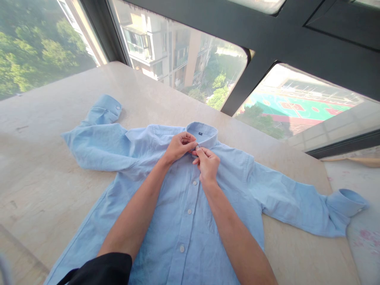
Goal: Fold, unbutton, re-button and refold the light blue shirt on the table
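A light blue button-up shirt point(234, 174) lies front side up, its sleeves spread out to both sides. At the front of its collar point(208, 140), my left hand point(180, 146) pinches the fabric between thumb and fingers. Close against it, my right hand point(208, 160) also pinches the shirt at the collar opening. My fingers hide the collar button there. Below my hands, white buttons point(189, 211) run down the front placket and sit fastened. The left-hand cuff point(108, 106) is folded up near the window, and the other cuff point(348, 202) lies at the far right.
The shirt rests on a pale marble-like ledge point(35, 158). Dark window frames point(237, 99) and glass panes border it at the back and right. A whitish flower-patterned cloth point(365, 237) lies at the right edge.
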Motion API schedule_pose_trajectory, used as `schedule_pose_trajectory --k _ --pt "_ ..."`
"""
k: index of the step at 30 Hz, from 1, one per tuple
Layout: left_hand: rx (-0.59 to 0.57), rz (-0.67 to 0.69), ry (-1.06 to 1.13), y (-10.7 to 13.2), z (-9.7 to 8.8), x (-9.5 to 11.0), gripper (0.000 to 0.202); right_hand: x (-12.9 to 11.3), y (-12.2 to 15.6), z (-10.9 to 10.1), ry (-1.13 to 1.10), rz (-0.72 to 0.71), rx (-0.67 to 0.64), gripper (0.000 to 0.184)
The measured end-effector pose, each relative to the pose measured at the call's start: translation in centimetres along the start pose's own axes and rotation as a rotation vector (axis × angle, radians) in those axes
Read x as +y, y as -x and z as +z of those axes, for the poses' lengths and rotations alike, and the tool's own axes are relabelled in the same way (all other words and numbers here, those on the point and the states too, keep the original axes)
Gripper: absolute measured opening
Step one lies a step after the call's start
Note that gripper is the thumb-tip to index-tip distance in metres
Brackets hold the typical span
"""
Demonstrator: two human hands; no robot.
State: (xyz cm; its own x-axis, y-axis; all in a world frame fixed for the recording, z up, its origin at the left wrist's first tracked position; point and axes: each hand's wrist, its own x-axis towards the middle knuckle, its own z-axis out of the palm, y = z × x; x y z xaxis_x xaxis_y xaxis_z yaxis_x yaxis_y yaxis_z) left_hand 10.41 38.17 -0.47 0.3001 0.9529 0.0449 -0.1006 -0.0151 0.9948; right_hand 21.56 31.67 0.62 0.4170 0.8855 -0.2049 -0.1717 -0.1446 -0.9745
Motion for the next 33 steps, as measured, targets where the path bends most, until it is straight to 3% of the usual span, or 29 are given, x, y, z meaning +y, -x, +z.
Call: schedule_pose_trajectory --k 4,8,11,15,19,24,27,33 --pt "-0.033 -0.011 -0.002 -0.1 -0.4 0.0 0.037 -0.5 -0.3 -1.0 0.342 -0.179 -0.076 0.022" --pt "-0.05 -0.006 -0.005 -0.2 -0.5 0.1 0.037 -1.1 -0.8 -2.0 0.728 -0.513 -0.08 0.018" --pt "-0.065 -0.003 0.013 -0.2 -0.4 0.1 0.038 -1.4 -1.4 -2.6 0.889 -0.77 -0.089 0.009" --pt "-0.056 -0.018 -0.003 -0.1 0.0 0.2 0.033 -2.0 -2.4 -3.5 1.019 -0.969 -0.15 0.027" --pt "-0.041 -0.045 -0.069 -0.1 0.7 0.4 0.023 -2.1 -3.2 -4.1 1.067 -0.949 -0.285 0.014" --pt "-0.027 -0.012 -0.187 0.0 1.1 0.6 0.015 -1.3 -3.8 -4.4 1.041 -0.92 -0.254 0.008" --pt "-0.074 0.002 -0.208 0.0 1.0 0.7 0.013 -0.8 -4.1 -4.5 0.984 -0.904 -0.25 0.007" --pt "-0.111 -0.03 -0.203 0.1 0.7 0.8 0.012 -1.2 -4.4 -5.0 0.879 -0.868 -0.383 0.01"
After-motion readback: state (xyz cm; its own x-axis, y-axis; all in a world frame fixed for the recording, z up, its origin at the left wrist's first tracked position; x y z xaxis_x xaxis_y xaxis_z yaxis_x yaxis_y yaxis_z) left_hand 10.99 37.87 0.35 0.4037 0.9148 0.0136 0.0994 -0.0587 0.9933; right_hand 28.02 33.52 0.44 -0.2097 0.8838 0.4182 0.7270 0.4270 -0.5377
